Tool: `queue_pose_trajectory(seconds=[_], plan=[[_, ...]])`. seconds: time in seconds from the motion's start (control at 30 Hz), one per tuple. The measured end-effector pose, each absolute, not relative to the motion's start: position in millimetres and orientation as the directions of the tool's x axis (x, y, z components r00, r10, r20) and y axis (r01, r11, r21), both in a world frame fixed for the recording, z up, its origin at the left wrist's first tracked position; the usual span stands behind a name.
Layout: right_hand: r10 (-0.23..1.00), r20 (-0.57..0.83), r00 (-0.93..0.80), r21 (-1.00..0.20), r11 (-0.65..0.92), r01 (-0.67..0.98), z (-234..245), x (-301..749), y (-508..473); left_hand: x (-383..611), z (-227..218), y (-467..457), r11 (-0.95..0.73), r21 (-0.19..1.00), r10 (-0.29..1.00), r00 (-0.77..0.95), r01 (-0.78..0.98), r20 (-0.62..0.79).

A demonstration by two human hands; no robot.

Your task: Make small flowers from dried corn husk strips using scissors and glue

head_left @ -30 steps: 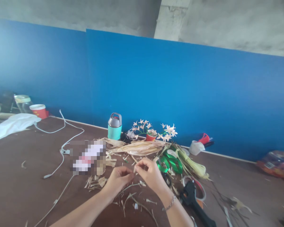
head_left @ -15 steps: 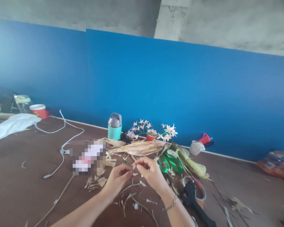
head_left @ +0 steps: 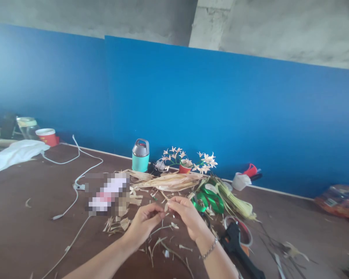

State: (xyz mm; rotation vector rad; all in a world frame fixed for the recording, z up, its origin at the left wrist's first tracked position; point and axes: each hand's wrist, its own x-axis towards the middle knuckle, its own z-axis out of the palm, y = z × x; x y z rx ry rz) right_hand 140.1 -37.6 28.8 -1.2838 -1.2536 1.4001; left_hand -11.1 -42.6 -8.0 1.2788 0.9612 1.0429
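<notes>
Both my hands meet fingertip to fingertip above the brown table (head_left: 84,244). My right hand (head_left: 186,215) pinches a small pale piece of dried husk (head_left: 166,207), shaped like a petal. My left hand (head_left: 147,221) is closed too, thumb and forefinger together at the edge of the same piece. Beneath them lie loose husk scraps (head_left: 118,224) and thin curled strips. Past my fingers stretches a bundle of dried husks (head_left: 174,181). Pale flowers (head_left: 206,162) on green stems stand behind it in a red cup (head_left: 185,168).
A black glue gun (head_left: 235,242) lies beside my right forearm, near a roll of tape (head_left: 251,238). Green ribbon (head_left: 212,200) and pale green stalks (head_left: 235,201) are beyond. A turquoise flask (head_left: 140,157) stands by the blue partition (head_left: 174,97). White cables (head_left: 75,186) run along the left.
My fingertips have drawn closer together around the husk piece, and the left forefinger now meets it. The surrounding things stay where they were.
</notes>
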Motion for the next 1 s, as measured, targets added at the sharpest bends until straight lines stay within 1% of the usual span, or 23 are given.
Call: queue_pose_trajectory(seconds=[0.13, 0.23, 0.33, 0.47, 0.6, 0.67, 0.77, 0.9, 1.0], plan=[[0.952, -0.219, -0.214, -0.965, -0.244, -0.094, 23, 140, -37, -12, -6, -44, -0.023, 0.993, 0.954, 0.296, -0.119, 0.057], [0.924, -0.280, -0.261, -0.911, -0.342, -0.233, 19, 139, -36, -12, -3, -45, -0.035, 0.983, 0.942, 0.324, -0.180, 0.093], [0.895, -0.338, -0.291, -0.858, -0.420, -0.294, 16, 136, -37, -12, 0, -45, -0.045, 0.973, 0.929, 0.349, -0.225, 0.123], [0.860, -0.408, -0.307, -0.826, -0.491, -0.278, 15, 135, -38, -12, 0, -45, -0.054, 0.975, 0.924, 0.358, -0.217, 0.131], [0.846, -0.443, -0.296, -0.816, -0.518, -0.257, 15, 134, -37, -12, -1, -45, -0.025, 0.970, 0.918, 0.378, -0.243, 0.119], [0.845, -0.450, -0.288, -0.820, -0.519, -0.241, 13, 134, -37, -12, -1, -45, -0.002, 0.972, 0.930, 0.356, -0.236, 0.089], [0.850, -0.453, -0.269, -0.838, -0.509, -0.196, 8, 135, -35, -11, 2, -45, 0.059, 0.980, 0.957, 0.290, -0.189, -0.001], [0.892, -0.413, -0.186, -0.893, -0.436, -0.109, 9, 140, -31, -11, 2, -44, 0.120, 0.984, 0.970, 0.228, -0.130, -0.089], [0.950, -0.302, -0.072, -0.953, -0.303, 0.009, 25, 155, -29, -12, 0, -42, 0.153, 0.977, 0.965, 0.233, -0.149, -0.116]])
